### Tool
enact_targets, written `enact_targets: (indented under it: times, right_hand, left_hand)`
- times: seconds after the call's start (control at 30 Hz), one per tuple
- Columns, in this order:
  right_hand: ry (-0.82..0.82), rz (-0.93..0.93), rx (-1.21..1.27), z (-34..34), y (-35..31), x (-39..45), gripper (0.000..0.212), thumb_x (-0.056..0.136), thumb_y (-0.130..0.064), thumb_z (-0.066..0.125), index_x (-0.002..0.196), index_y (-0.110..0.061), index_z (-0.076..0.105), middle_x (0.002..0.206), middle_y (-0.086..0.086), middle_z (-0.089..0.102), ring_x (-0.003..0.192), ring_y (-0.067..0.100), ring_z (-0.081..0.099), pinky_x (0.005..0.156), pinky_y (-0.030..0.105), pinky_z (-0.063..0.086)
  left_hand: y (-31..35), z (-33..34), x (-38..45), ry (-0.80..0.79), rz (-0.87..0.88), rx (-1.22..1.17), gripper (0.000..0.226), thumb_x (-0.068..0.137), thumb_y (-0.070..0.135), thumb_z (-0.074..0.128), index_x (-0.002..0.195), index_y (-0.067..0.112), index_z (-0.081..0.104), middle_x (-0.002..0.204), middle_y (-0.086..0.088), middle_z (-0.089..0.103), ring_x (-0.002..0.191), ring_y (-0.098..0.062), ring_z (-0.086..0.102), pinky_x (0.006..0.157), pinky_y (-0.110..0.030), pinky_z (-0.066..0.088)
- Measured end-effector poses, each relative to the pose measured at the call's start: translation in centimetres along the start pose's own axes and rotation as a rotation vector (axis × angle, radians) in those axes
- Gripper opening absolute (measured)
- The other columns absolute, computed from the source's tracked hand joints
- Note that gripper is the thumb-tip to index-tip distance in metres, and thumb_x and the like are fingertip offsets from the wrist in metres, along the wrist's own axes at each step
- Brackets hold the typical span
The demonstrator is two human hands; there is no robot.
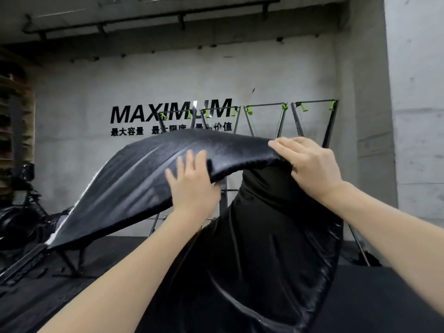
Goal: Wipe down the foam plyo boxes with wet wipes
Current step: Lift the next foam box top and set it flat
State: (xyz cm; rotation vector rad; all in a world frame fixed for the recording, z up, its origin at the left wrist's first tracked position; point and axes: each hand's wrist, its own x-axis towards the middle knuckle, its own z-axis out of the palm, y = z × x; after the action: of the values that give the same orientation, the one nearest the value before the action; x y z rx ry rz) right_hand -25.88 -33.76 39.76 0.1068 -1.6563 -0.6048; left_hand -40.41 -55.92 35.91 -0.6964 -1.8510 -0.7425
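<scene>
At the far left I see dark gym machines (16, 212) on the black floor (36, 280), then the low end of a black cover sheet (125, 188), which arches up and across the middle in front of the grey concrete wall (72, 80) with its black lettering (170, 114).

My left hand (192, 186) lies against the sheet's near face with fingers straight and spread, its grip wide and pressing rather than clutching; motion blur hides whether the thumb catches the hem. Further right, my right hand (310, 164) has its grip curled over the sheet's raised edge, fingers on top and thumb out of sight beneath.

I judge this to be uncovering, before any wiping. To do it well I'd lift both hands evenly, let the fabric slide off rather than yank it, and keep it from catching on the green-tipped frames (312, 116) behind.

The sheet looks thin, slick and slightly glossy, falling in long soft folds with a fine pebbled sheen near the top. No plyo box or wet wipe shows; the flat matte black surface at the lower right may be one, but I cannot tell.
</scene>
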Motion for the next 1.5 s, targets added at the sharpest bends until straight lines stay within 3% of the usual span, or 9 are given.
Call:
enact_targets:
  times: [0.1, 0.2, 0.37, 0.6, 0.87, 1.0, 1.2, 1.33, 1.5]
  right_hand:
    - [-0.005, -0.113, 0.007, 1.0, -1.8, -0.9, 0.053, 0.080, 0.003, 0.052, 0.126, -0.017, 0.067, 0.125, -0.005, 0.068, 0.101, 0.027, 0.065, 0.065, 0.034, 0.057]
    - [0.027, -0.154, 0.034, 1.7, -3.5, -1.2, 0.043, 0.085, 0.000, 0.053, 0.123, -0.014, 0.069, 0.121, -0.003, 0.070, 0.099, 0.027, 0.066, 0.067, 0.036, 0.058]
    - [-0.056, -0.007, 0.134, 2.0, -5.6, -3.9, 0.052, 0.079, 0.006, 0.066, 0.127, -0.012, 0.064, 0.124, -0.001, 0.068, 0.108, 0.022, 0.067, 0.065, 0.037, 0.059]
    - [-0.422, 0.718, 0.374, -1.4, -11.1, -14.0, 0.059, 0.084, -0.047, 0.071, 0.137, -0.035, 0.049, 0.116, -0.017, 0.067, 0.103, 0.012, 0.065, 0.082, 0.036, 0.055]
    - [-0.605, 1.310, 0.567, -4.9, -16.1, -22.6, 0.072, 0.085, -0.022, 0.071, 0.142, -0.048, 0.034, 0.079, -0.011, 0.067, 0.072, 0.010, 0.064, 0.072, 0.030, 0.052]
    - [-0.541, 1.258, 0.510, -4.4, -15.3, -22.5, 0.065, 0.091, -0.008, 0.061, 0.144, -0.043, 0.044, 0.065, -0.008, 0.065, 0.062, 0.010, 0.062, 0.068, 0.029, 0.051]
    - [-0.460, 1.104, 0.424, -3.5, -10.3, -19.0, 0.071, 0.086, 0.001, 0.054, 0.136, -0.049, 0.052, 0.093, -0.011, 0.073, 0.081, 0.020, 0.065, 0.079, 0.033, 0.052]
    - [-0.319, 0.841, 0.254, -3.5, -4.4, -13.8, 0.076, 0.073, 0.008, 0.059, 0.135, -0.035, 0.059, 0.128, -0.013, 0.066, 0.113, 0.018, 0.064, 0.093, 0.028, 0.047]
    - [-0.168, 0.457, 0.039, -5.1, 1.6, -6.8, 0.080, 0.060, 0.012, 0.060, 0.132, -0.023, 0.064, 0.130, -0.005, 0.067, 0.107, 0.028, 0.068, 0.076, 0.041, 0.059]
  left_hand:
    - [3.1, -0.6, 0.8, -0.155, 0.306, 0.027, 0.093, 0.083, 0.041, 0.073, 0.157, 0.035, 0.016, 0.164, 0.000, 0.024, 0.151, -0.031, 0.019, 0.120, -0.063, 0.018]
    - [5.7, 0.2, 0.4, -0.352, 0.282, 0.113, 0.083, 0.089, 0.032, 0.066, 0.157, 0.027, 0.017, 0.156, -0.004, 0.036, 0.141, -0.037, 0.034, 0.113, -0.059, 0.030]
    - [4.3, 1.3, -1.4, -0.245, 0.233, 0.013, 0.057, 0.090, -0.001, 0.051, 0.143, 0.019, 0.043, 0.125, -0.003, 0.060, 0.112, -0.030, 0.058, 0.089, -0.039, 0.045]
    - [0.4, 4.7, -6.3, -0.357, 0.253, -0.054, 0.073, 0.084, -0.010, 0.051, 0.146, 0.027, 0.047, 0.126, 0.000, 0.062, 0.114, -0.028, 0.057, 0.087, -0.038, 0.047]
    - [-0.6, 6.2, -7.5, -0.337, 0.206, -0.133, 0.071, 0.082, -0.013, 0.053, 0.144, 0.022, 0.052, 0.130, -0.001, 0.063, 0.115, -0.028, 0.058, 0.088, -0.039, 0.047]
    - [-0.8, 6.1, -7.8, -0.307, 0.240, -0.167, 0.073, 0.076, -0.018, 0.053, 0.140, 0.017, 0.057, 0.124, -0.003, 0.065, 0.113, -0.030, 0.058, 0.087, -0.039, 0.048]
    - [-2.9, 5.2, -6.5, -0.196, 0.282, -0.181, 0.078, 0.067, -0.022, 0.061, 0.138, 0.012, 0.060, 0.125, -0.006, 0.066, 0.112, -0.032, 0.060, 0.090, -0.042, 0.051]
    - [-2.8, 4.0, -4.5, -0.075, 0.271, -0.252, 0.084, 0.064, -0.026, 0.054, 0.140, 0.010, 0.059, 0.132, -0.012, 0.064, 0.123, -0.033, 0.058, 0.103, -0.044, 0.049]
    - [-1.6, 3.6, -2.9, 0.054, 0.208, -0.360, 0.088, 0.068, -0.025, 0.052, 0.146, 0.015, 0.054, 0.140, -0.012, 0.059, 0.132, -0.030, 0.053, 0.111, -0.043, 0.044]
